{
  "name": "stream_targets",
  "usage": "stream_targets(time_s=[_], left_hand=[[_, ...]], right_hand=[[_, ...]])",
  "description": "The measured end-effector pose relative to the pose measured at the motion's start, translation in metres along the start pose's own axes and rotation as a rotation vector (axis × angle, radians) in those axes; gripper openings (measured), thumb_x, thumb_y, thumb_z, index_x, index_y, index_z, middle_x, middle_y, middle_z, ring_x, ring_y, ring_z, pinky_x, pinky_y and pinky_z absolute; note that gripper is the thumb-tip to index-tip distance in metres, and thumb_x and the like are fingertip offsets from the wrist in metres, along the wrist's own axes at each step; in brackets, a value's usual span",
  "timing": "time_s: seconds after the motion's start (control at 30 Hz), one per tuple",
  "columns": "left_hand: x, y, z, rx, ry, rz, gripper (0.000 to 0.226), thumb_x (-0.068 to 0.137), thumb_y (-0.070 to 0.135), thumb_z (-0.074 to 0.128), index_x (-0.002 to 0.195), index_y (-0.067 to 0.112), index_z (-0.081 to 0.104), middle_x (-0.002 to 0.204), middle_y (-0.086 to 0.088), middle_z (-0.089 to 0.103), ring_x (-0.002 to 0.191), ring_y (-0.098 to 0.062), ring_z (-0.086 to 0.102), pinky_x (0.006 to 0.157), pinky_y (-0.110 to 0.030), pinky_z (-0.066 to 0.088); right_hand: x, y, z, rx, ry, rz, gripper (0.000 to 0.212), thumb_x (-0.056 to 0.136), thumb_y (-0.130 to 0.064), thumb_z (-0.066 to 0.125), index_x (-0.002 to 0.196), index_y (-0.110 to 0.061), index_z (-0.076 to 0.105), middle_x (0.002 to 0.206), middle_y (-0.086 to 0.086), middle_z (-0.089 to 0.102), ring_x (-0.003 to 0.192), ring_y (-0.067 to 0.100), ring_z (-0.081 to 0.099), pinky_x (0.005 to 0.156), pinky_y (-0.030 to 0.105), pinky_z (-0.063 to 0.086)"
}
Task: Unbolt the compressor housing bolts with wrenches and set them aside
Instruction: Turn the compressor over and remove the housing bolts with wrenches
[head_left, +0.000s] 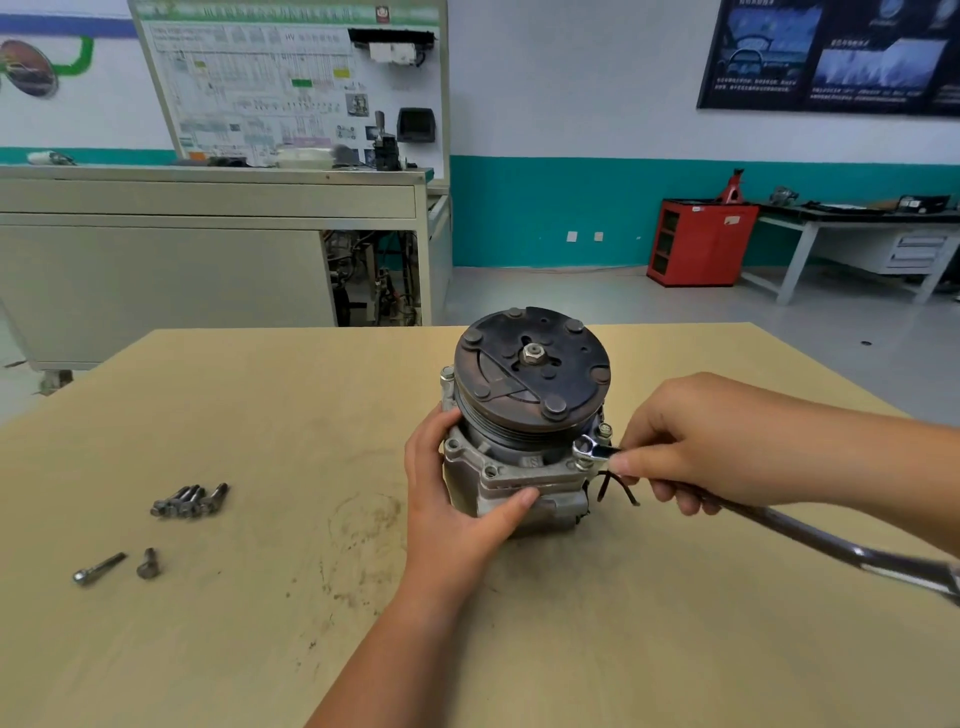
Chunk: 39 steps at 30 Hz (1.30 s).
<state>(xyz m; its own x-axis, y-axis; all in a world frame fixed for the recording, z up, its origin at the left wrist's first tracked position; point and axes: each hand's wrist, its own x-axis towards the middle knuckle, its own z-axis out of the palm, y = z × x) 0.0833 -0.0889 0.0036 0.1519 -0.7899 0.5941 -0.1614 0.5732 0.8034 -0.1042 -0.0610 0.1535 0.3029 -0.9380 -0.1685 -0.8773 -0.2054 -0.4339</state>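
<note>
A grey compressor (519, 441) stands upright on the wooden table (260, 597), its dark pulley disc facing up. My left hand (457, 493) grips the housing from the left, thumb across its front. My right hand (691, 447) holds a long wrench (779, 525). The wrench's open jaw (586, 453) sits on a bolt at the housing's front right corner. Another bolt head (604, 429) stands just behind it. Several removed bolts (189, 501) lie in a cluster at the left. Two more loose bolts (98, 569) (149, 564) lie nearer me.
A dark wire (613, 486) loops out of the compressor under my right hand. Behind the table stand a beige cabinet bench (208, 249) with a training board, a red cabinet (698, 241) and a grey workbench (857, 228).
</note>
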Motion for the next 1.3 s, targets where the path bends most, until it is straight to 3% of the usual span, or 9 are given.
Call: stream_targets(time_s=[0.23, 0.33, 0.43, 0.67, 0.77, 0.87, 0.97, 1.1, 1.3], left_hand=[[0.000, 0.000, 0.001, -0.003, 0.003, 0.004, 0.075, 0.056, 0.047, 0.078, 0.119, 0.063, 0.038, 0.135, -0.003, 0.045, 0.127, -0.020, 0.046, 0.105, -0.049, 0.041], [0.000, 0.000, 0.000, -0.011, 0.002, -0.005, 0.076, 0.056, 0.047, 0.078, 0.118, 0.063, 0.038, 0.135, -0.002, 0.045, 0.127, -0.019, 0.046, 0.106, -0.048, 0.040], [0.000, 0.000, 0.000, -0.006, 0.001, 0.004, 0.076, 0.056, 0.047, 0.078, 0.118, 0.064, 0.038, 0.135, -0.004, 0.045, 0.126, -0.021, 0.046, 0.106, -0.048, 0.040], [-0.001, 0.001, 0.001, 0.000, -0.001, -0.005, 0.076, 0.056, 0.046, 0.077, 0.118, 0.066, 0.037, 0.136, -0.001, 0.045, 0.128, -0.020, 0.045, 0.107, -0.047, 0.039], [0.000, 0.000, 0.001, -0.007, -0.002, -0.004, 0.076, 0.057, 0.046, 0.077, 0.118, 0.065, 0.037, 0.136, -0.003, 0.045, 0.128, -0.021, 0.045, 0.107, -0.048, 0.039], [0.000, 0.001, 0.000, -0.008, -0.003, -0.004, 0.076, 0.056, 0.046, 0.077, 0.118, 0.064, 0.038, 0.136, -0.004, 0.045, 0.127, -0.021, 0.046, 0.106, -0.049, 0.039], [0.000, 0.002, 0.000, -0.005, -0.004, -0.003, 0.076, 0.056, 0.046, 0.077, 0.118, 0.065, 0.038, 0.136, -0.005, 0.045, 0.127, -0.023, 0.046, 0.106, -0.049, 0.039], [0.000, 0.002, 0.000, -0.006, -0.002, -0.012, 0.075, 0.055, 0.046, 0.077, 0.117, 0.066, 0.038, 0.136, -0.005, 0.045, 0.128, -0.023, 0.045, 0.107, -0.049, 0.038], [-0.001, 0.002, 0.000, -0.004, -0.014, -0.019, 0.075, 0.055, 0.046, 0.076, 0.118, 0.062, 0.038, 0.137, -0.002, 0.044, 0.129, -0.020, 0.044, 0.108, -0.048, 0.038]], right_hand=[[-0.002, 0.000, 0.003, 0.179, -0.135, 0.087, 0.028, 0.092, -0.028, 0.057, 0.075, -0.008, 0.066, 0.046, -0.007, 0.058, 0.040, 0.006, 0.056, 0.044, 0.017, 0.046], [0.006, -0.002, -0.009, -0.287, -0.099, -0.021, 0.024, 0.092, -0.038, 0.054, 0.081, -0.021, 0.067, 0.055, -0.011, 0.061, 0.048, 0.001, 0.056, 0.050, 0.013, 0.043], [0.018, -0.001, -0.023, -0.689, -0.023, -0.223, 0.025, 0.093, -0.043, 0.049, 0.104, -0.027, 0.065, 0.090, -0.005, 0.059, 0.084, 0.011, 0.056, 0.075, 0.026, 0.045], [0.005, 0.004, -0.011, -0.014, -0.174, 0.023, 0.034, 0.092, -0.032, 0.057, 0.060, -0.023, 0.061, 0.045, -0.011, 0.058, 0.041, 0.001, 0.054, 0.048, 0.013, 0.045], [0.002, 0.004, -0.002, -0.344, -0.033, -0.058, 0.032, 0.093, -0.040, 0.052, 0.070, -0.020, 0.063, 0.054, -0.007, 0.059, 0.049, 0.003, 0.054, 0.049, 0.017, 0.042], [0.009, 0.000, -0.008, -0.755, 0.111, -0.217, 0.025, 0.094, -0.045, 0.045, 0.098, -0.026, 0.062, 0.087, -0.006, 0.056, 0.081, 0.012, 0.055, 0.066, 0.028, 0.043], [0.016, 0.000, -0.017, -0.778, 0.062, -0.323, 0.023, 0.094, -0.044, 0.046, 0.109, -0.034, 0.061, 0.092, -0.011, 0.051, 0.088, 0.010, 0.052, 0.070, 0.026, 0.038], [0.015, 0.011, -0.022, -0.482, -0.130, -0.198, 0.021, 0.090, -0.045, 0.054, 0.096, -0.030, 0.066, 0.084, -0.002, 0.062, 0.079, 0.020, 0.056, 0.070, 0.033, 0.045], [0.022, 0.036, 0.008, -0.512, -0.319, -0.123, 0.022, 0.094, -0.040, 0.050, 0.104, -0.027, 0.066, 0.090, -0.003, 0.062, 0.081, 0.013, 0.055, 0.072, 0.027, 0.042]])
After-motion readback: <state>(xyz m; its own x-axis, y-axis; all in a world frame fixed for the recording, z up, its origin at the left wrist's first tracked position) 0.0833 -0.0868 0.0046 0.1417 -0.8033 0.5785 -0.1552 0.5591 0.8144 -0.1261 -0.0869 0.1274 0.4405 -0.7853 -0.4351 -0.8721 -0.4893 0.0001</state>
